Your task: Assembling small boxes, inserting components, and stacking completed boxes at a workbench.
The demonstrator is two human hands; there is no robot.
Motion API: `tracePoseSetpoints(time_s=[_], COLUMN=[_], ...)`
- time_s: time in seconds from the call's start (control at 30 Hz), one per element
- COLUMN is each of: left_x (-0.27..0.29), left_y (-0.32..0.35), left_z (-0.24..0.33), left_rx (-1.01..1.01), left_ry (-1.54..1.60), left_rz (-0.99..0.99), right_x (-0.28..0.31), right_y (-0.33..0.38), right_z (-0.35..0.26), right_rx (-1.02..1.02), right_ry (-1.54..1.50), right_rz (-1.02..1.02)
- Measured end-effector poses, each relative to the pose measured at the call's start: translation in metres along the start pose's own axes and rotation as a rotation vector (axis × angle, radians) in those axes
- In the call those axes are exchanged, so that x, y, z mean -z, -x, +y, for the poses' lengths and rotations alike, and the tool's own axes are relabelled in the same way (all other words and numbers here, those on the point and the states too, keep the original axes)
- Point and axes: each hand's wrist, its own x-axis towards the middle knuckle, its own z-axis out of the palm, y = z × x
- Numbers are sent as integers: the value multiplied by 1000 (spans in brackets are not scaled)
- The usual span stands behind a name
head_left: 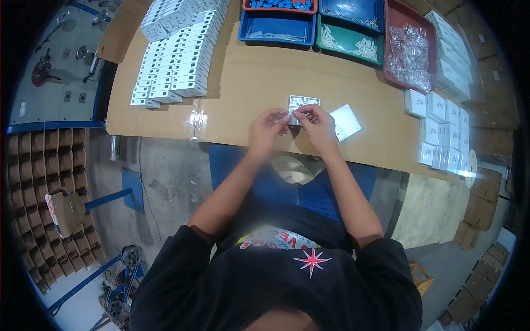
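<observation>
My left hand (269, 128) and my right hand (317, 127) meet at the front middle of the cardboard-covered table. The fingers of both are pinched close together, and what is between them is too small to make out. Just beyond and partly under the fingertips lies a square white, box-like piece (298, 100) with small details inside. A flat white square plate (346, 122) with small holes rests to the right of my right hand, a little turned.
Stacked small white boxes (182, 60) stand at the far left. Along the back sit a blue tray (277, 39), a green tray (348, 52) of white plugs and a red tray (390, 55) of clear bags. More white boxes (441, 129) line the right edge.
</observation>
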Motion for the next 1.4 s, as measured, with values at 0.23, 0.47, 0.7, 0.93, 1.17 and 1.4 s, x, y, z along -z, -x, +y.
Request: tracePoseSetpoints(time_s=[0.23, 0.47, 0.7, 0.93, 1.17, 1.4], left_x=[5, 5, 5, 5, 9, 7], left_y=[-1, -4, -1, -3, -4, -4], left_z=[-5, 1, -1, -2, 9, -1], left_rx=[-28, 54, 32, 35, 115, 45], left_ry=[63, 149, 145, 105, 327, 65], left_rz=[-13, -67, -58, -42, -114, -83], right_x=[-3, 1, 2, 16, 11, 10], right_y=[2, -4, 3, 2, 1, -1], right_z=[-9, 4, -15, -29, -35, -28], right_rx=[131, 49, -57, 101, 49, 125], right_ry=[74, 7, 2, 340, 130, 158], right_rz=[-113, -61, -125, -306, -235, -184])
